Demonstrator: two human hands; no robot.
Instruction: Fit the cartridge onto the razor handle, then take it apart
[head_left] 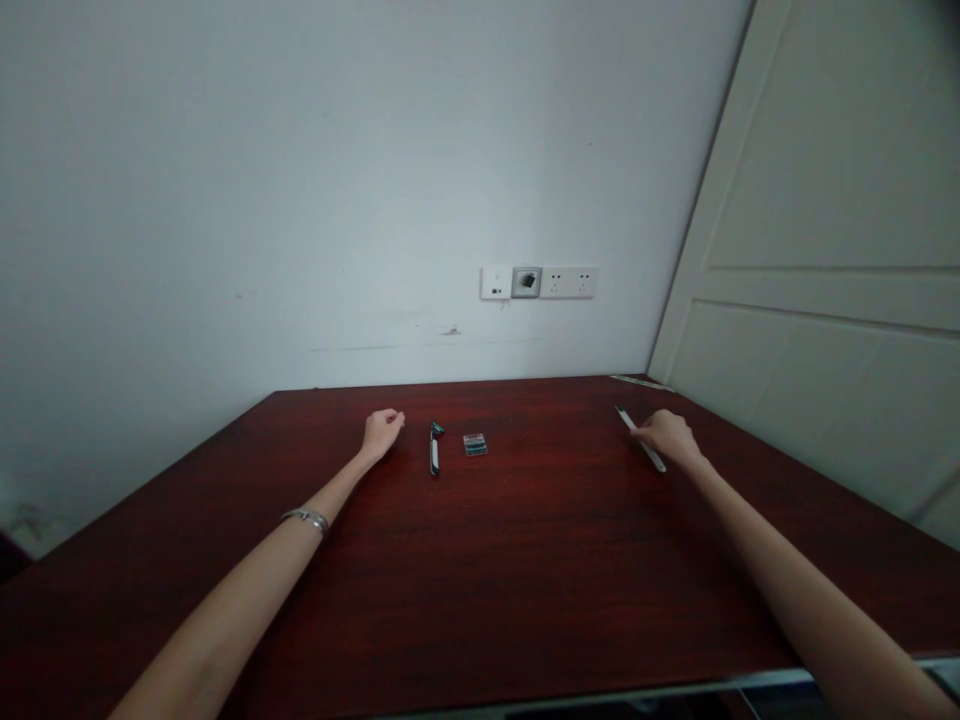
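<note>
My right hand (666,435) pinches a slim white stick-like object with a dark tip (655,458) on the right side of the table; its exact kind is too small to tell. The object lies slanted, its dark end pointing away to the left. On the left, my left hand (383,432) rests curled on the tabletop, with nothing visible in its fingers. Just right of that hand lies a razor (434,455) with a black and white handle, its head at the far end. Beside the razor is a small clear case (475,445) with dark pieces inside, possibly razor cartridges.
The dark red wooden table (495,580) meets a white wall at the back. Wall sockets (568,282) sit above its far edge. A white panelled door (825,250) stands along the right side. A thin pale strip (641,382) lies in the far right corner.
</note>
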